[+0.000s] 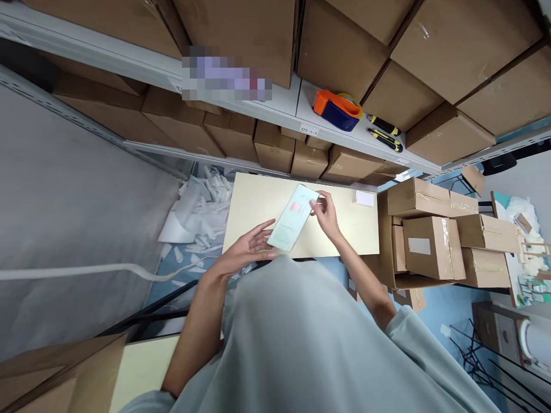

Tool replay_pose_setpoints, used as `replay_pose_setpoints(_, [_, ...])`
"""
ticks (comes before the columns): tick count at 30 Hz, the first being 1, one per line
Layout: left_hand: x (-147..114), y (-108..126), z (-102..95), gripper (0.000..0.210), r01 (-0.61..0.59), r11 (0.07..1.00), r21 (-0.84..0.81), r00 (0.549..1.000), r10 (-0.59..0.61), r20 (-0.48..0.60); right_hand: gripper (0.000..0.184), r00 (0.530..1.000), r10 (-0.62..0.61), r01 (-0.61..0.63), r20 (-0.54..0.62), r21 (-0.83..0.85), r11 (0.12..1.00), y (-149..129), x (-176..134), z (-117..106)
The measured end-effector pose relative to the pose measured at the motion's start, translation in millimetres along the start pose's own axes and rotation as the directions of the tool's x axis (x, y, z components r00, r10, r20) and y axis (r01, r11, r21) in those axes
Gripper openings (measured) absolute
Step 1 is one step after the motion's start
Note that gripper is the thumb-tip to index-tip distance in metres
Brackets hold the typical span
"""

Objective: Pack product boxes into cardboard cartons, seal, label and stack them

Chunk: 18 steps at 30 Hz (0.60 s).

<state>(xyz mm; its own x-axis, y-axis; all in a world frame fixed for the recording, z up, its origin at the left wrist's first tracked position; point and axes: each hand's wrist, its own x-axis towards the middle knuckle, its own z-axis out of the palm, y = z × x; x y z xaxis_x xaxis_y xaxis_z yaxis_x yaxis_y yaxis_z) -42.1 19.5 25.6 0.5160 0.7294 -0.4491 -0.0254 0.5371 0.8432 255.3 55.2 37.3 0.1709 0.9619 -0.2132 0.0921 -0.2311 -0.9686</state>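
Observation:
A flat, pale green rectangular packet point(287, 226) with a small pink mark on its face is tilted over the cream table point(245, 198). My right hand point(326, 213) grips its upper right edge, thumb on the face and fingers behind. At the packet's lower left end is my left hand point(247, 248), its fingers stretched and apart. Whether those fingertips touch the packet I cannot tell. A small white box point(364, 198) lies near the table's far right corner.
Cardboard boxes point(434, 246) are stacked to the right, and more fill the shelves ahead. On the shelf are an orange and blue tape dispenser point(338, 110) and two utility knives point(384, 132). White wrapping scraps point(196, 209) heap at the left. A white hose point(124, 268) crosses there.

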Motion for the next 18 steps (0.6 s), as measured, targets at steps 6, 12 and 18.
replay_pose_setpoints(6, [-8.7,18.5,5.5,0.087,-0.099,0.995,0.0,0.981,0.097,-0.167,0.045,0.872,0.486,-0.488,0.059,0.194,0.851,28.2,12.6,15.2])
replay_pose_setpoints(12, [-8.4,21.6,5.2,0.078,-0.154,0.986,0.066,0.958,0.166,-0.235,0.049,0.649,0.708,-0.758,0.277,0.304,0.576,60.3,-10.3,46.2])
replay_pose_setpoints(18, [-10.5,14.7,-6.3,0.068,-0.174,0.985,0.006,0.951,0.169,-0.257,0.044,0.562,0.731,-0.822,0.388,0.359,0.442,89.7,-13.0,72.1])
